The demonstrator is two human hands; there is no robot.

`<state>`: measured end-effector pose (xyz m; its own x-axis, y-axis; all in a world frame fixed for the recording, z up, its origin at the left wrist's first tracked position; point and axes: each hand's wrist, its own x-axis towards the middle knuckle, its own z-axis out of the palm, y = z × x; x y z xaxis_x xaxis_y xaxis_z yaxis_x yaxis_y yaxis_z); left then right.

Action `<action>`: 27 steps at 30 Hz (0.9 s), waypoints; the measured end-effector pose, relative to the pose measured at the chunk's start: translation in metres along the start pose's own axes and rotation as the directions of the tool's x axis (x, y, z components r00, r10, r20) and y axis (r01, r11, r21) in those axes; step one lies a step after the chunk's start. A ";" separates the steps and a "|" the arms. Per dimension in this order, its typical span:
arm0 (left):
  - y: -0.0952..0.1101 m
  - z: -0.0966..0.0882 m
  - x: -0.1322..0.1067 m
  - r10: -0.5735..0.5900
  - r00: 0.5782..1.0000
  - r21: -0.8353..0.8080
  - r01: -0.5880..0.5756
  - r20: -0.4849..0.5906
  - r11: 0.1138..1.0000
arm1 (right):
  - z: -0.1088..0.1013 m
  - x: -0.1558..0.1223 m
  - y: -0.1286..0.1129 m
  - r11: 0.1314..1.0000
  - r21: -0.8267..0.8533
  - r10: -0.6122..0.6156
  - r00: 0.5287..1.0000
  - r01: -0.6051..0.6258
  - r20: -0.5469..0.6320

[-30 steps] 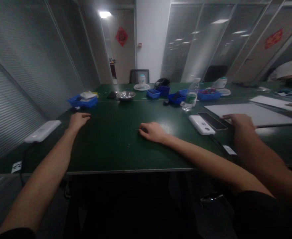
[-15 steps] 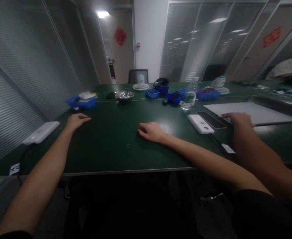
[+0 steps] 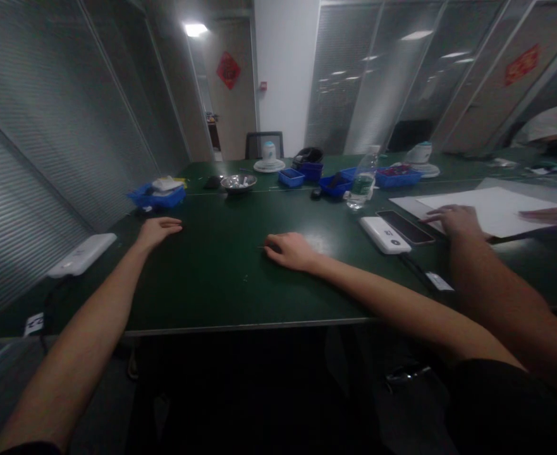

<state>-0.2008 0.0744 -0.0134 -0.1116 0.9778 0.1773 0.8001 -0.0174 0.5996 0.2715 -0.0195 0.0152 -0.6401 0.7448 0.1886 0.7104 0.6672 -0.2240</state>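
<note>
My left hand hovers over the left part of the dark green table. Its thumb and fingers are drawn together at the tips, and whatever lies between them is too small to make out. My right hand rests on the table near the middle, fingers curled in. A thin, needle-like piece pokes out leftward from its fingertips. A few tiny pale bits lie on the table between the hands, closer to me.
Farther back stand a metal bowl, blue trays and a water bottle. White devices lie left and right, beside a phone. At right, a co-worker's hands lie on white sheets.
My left hand has moved slightly right. My right hand has stayed put. The co-worker's dark-edged flap at right is gone from view; white sheets and a second hand show there.
</note>
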 end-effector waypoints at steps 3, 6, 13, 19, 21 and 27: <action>0.038 0.015 -0.012 0.059 0.985 -0.176 -0.030 0.163 0.984 | 0.002 0.000 0.002 1.000 0.001 -0.013 1.000 0.013 -0.025; 0.084 0.036 -0.030 0.230 0.904 -0.239 -0.149 0.361 0.960 | 0.001 -0.002 0.001 0.997 0.044 -0.055 0.998 0.056 -0.039; 0.147 0.079 -0.069 0.543 0.725 -0.362 -0.414 0.424 0.836 | -0.001 -0.005 -0.001 0.986 0.051 -0.158 0.986 0.161 -0.058; 0.152 0.083 -0.077 0.597 0.696 -0.462 -0.410 0.400 0.787 | 0.001 -0.003 0.001 0.984 0.045 -0.171 0.983 0.174 -0.060; 0.152 0.084 -0.078 0.608 0.691 -0.482 -0.409 0.391 0.775 | 0.001 -0.003 0.001 0.983 0.035 -0.178 0.983 0.180 -0.051; 0.156 0.089 -0.081 0.622 0.684 -0.497 -0.416 0.381 0.762 | 0.000 -0.004 0.001 0.977 0.062 -0.199 0.978 0.203 -0.057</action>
<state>-0.0150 0.0114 -0.0039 0.6457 0.7378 0.1968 0.3633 -0.5236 0.7706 0.2752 -0.0217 0.0136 -0.7511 0.5962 0.2837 0.5464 0.8025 -0.2399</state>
